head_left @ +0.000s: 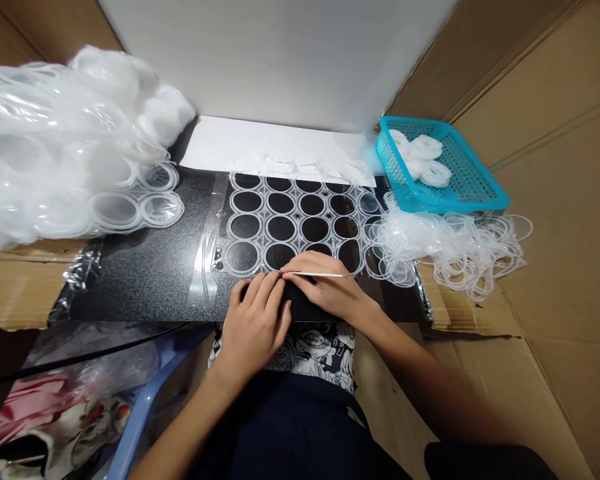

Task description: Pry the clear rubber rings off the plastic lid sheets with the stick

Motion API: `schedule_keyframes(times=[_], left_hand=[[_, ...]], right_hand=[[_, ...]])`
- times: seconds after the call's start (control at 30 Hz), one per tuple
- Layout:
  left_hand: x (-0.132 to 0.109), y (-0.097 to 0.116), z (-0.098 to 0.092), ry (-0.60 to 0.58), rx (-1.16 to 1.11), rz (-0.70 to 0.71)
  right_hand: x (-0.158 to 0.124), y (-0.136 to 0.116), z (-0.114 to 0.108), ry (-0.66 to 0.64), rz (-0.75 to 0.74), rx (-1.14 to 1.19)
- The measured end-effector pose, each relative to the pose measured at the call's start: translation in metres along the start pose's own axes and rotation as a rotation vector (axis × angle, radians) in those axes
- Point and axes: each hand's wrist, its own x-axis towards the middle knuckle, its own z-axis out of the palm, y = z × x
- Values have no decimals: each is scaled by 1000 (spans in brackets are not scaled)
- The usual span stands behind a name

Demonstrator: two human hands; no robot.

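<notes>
A clear plastic sheet of moulded rings (pixel 293 220) lies on a black speckled board (pixel 150 267), its circles in rows. My right hand (pixel 325 287) rests on the sheet's near edge, fingers pinched on a thin white stick (pixel 325 274) that lies level and points right. My left hand (pixel 257 320) sits beside it at the near edge, fingers curled down and pressing on the sheet; what is under them is hidden.
A big heap of clear ring sheets (pixel 55 147) fills the left. Loose clear rings (pixel 455 247) are piled at the right, below a turquoise basket (pixel 445 167) with white pieces. White paper (pixel 260 147) lies behind. Cardboard walls (pixel 555 167) close both sides.
</notes>
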Motion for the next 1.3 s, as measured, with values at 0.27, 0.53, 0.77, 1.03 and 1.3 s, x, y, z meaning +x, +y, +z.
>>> schedule_keyframes(times=[0.27,0.53,0.77,1.03,1.3], left_hand=[[0,0,0,12,-29,-13],[0,-1,0,34,-50,9],[1,-1,0,-6,-73,1],[2,-6,-15,58,-272,-49],[31,-24,-4,-69,-137,-115]], right_hand=[[8,7,-2,-70,-147,-231],[40,-5,-16,41,-88,-457],[123,31,-37,71,22,-567],[121,55,-41,75,91,-81],[61,48,-19,-15,186,357]])
